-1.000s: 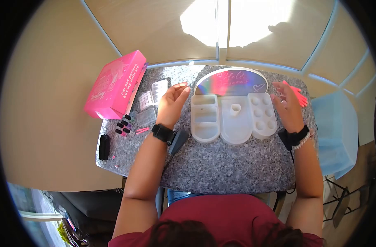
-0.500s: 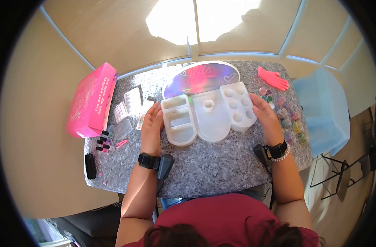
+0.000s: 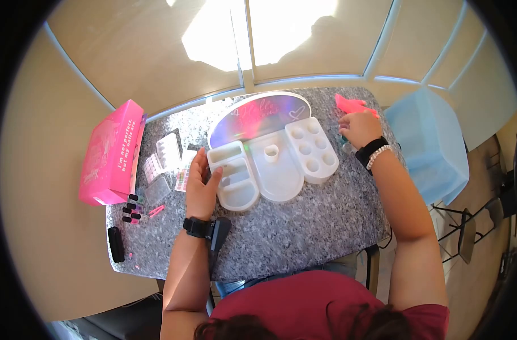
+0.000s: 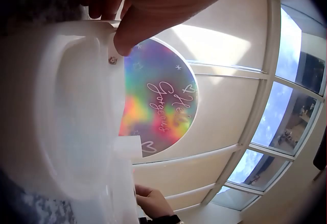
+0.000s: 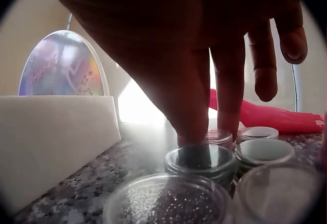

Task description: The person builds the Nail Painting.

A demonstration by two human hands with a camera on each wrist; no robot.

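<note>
A white organizer tray [image 3: 278,184] stands mid-table, with compartments at left, a small round holder in the middle and several round wells at right. Its holographic back panel [image 4: 161,101] reads "Hello Gorgeous". My left hand [image 3: 202,184] rests at the tray's left side, thumb over the rim and the other fingers loosely extended outside. Beyond the tray's right side, my right hand [image 3: 361,130] reaches down among small clear-lidded round jars [image 5: 199,157]. Thumb and forefinger pinch one small jar [image 5: 218,136]; the last two fingers hang free. One nearer jar [image 5: 163,203] contains silvery glitter.
A pink glove [image 3: 349,104] lies behind my right hand. To the left are a pink box [image 3: 108,156], nail polish bottles [image 3: 134,209], pink tweezers [image 3: 156,211], clear cases [image 3: 168,152] and a black case [image 3: 116,245]. A blue-covered piece [image 3: 431,144] stands past the table's right edge.
My right hand has left the tray's right side and moved right and away to the jars. My left hand stays at the tray's left side. The head view has shifted.
</note>
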